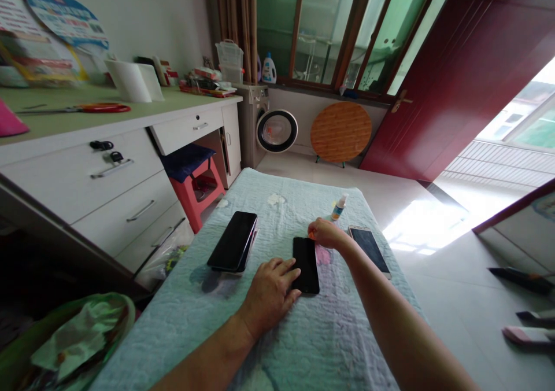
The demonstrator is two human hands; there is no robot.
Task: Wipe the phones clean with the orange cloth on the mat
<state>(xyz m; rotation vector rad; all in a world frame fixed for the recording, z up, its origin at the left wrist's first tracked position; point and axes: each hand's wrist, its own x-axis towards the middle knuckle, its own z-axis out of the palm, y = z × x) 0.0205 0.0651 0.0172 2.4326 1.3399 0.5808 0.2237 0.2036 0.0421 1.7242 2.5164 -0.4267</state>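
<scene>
Containers, as I view them from the head camera: a small bottle [339, 207] with a white top stands on the quilted cloth [277, 345], holding contents I cannot make out. A green bin [129, 316] at lower left holds crumpled pale paper or film [80, 336]. A clear bag [167, 258] beside the drawers has something green and yellow inside. Stacked clear tubs [230, 58] stand near the curtain, and the washing machine [252, 99] has its round door [277, 131] swung open.

Hands: my left hand [271, 290] lies palm down, fingers somewhat spread, their tips on the left edge of the black phone [306, 266]. My right hand [325, 232] reaches in from the right with the forearm slanting up and left; its fingers are curled, pinching a small orange item [311, 235] at the phone's top right corner.

Phone: it lies flat on the cloth between a stack of dark devices [234, 240] at left and a light-framed phone [369, 249] at right. Its face is glossy, black and unlit, with rounded corners.
</scene>
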